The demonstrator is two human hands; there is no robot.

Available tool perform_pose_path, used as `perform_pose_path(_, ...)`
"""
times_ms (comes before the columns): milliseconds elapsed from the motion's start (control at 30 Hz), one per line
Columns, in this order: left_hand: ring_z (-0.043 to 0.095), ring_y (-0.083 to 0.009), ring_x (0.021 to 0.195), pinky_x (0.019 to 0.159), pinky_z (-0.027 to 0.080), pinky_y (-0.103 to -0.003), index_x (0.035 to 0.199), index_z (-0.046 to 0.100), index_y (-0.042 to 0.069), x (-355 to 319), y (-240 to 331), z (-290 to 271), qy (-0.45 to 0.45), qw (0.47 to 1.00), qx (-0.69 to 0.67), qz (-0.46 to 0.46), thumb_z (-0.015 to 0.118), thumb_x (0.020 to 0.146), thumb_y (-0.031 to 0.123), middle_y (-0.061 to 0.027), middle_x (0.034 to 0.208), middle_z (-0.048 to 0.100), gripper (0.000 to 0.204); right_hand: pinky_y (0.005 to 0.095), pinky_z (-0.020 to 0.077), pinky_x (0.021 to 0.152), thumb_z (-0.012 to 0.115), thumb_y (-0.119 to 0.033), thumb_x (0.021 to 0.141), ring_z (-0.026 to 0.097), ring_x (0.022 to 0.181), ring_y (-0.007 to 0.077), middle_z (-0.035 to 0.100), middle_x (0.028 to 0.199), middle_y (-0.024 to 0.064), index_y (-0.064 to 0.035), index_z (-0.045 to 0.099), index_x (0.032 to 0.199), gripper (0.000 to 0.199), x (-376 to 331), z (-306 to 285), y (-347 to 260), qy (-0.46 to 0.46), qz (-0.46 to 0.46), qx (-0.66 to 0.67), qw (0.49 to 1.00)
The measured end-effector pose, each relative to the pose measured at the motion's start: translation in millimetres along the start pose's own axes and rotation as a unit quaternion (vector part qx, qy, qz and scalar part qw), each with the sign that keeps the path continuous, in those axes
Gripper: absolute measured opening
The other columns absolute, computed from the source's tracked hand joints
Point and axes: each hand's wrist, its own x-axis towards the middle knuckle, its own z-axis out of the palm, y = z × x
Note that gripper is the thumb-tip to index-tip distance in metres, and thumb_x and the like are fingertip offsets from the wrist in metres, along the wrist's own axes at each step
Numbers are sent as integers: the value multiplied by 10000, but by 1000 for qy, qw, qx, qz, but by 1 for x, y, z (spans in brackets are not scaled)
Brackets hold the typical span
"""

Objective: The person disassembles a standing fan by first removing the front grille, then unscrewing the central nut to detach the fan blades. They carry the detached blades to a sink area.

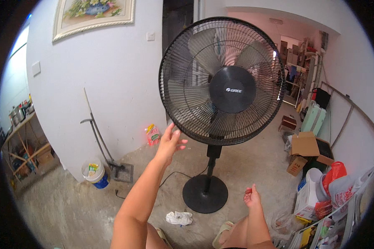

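A large black pedestal fan (232, 89) stands on the floor in front of me, its round wire cage facing me. Its pole rises from a round black base (205, 199). My left hand (169, 144) is raised at the lower left rim of the cage, fingers apart and holding nothing; whether a fingertip touches the rim I cannot tell. Lower, to the right of the base, my right hand (252, 196) hangs apart from the fan with its fingers curled in and the thumb up, nothing visible in it. A crumpled white cloth (179, 218) lies before the base.
A black cord (169, 177) trails left across the floor to its plug. By the left wall are a white-and-blue bucket (96, 174), a long-handled dustpan (122, 172) and a pink pouch (152, 135). Cardboard boxes (305, 144), bags and a cluttered rack line the right side.
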Motion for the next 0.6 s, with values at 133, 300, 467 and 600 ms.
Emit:
perform_pose_path(133, 624, -162, 875, 697, 518, -294, 1474, 249, 165, 4, 6, 2, 32, 999, -16, 16, 424, 1012, 268, -89, 1317, 512, 504, 238, 384, 443, 565, -531, 900, 444, 480, 108, 508, 574, -23, -87, 591, 843, 448, 5, -3, 1, 0, 41, 27, 999)
perform_pose_path(300, 624, -160, 878, 708, 519, -288, 1458, 296, 165, 12, 10, -8, -2, 999, -24, 21, 409, 1018, 282, -75, 1335, 505, 469, 218, 389, 457, 570, -506, 908, 454, 479, 102, 512, 575, -32, -91, 593, 842, 421, 2, -7, -1, -9, 30, 11, 999)
perform_pose_path(467, 633, -157, 868, 682, 526, -284, 1462, 287, 139, 17, 9, -10, 0, 1000, -12, 2, 423, 1014, 262, -57, 1289, 516, 485, 229, 385, 459, 563, -511, 910, 449, 480, 103, 510, 578, -32, -107, 591, 826, 414, -4, 0, 0, 5, 26, 5, 1000)
perform_pose_path(600, 633, -155, 866, 703, 528, -283, 1443, 325, 119, 14, 8, -3, -14, 1000, 3, -17, 430, 1012, 253, -65, 1239, 551, 463, 243, 374, 459, 560, -519, 908, 441, 484, 105, 506, 579, -32, -124, 574, 781, 415, -8, 8, -1, 5, 27, 0, 1000)
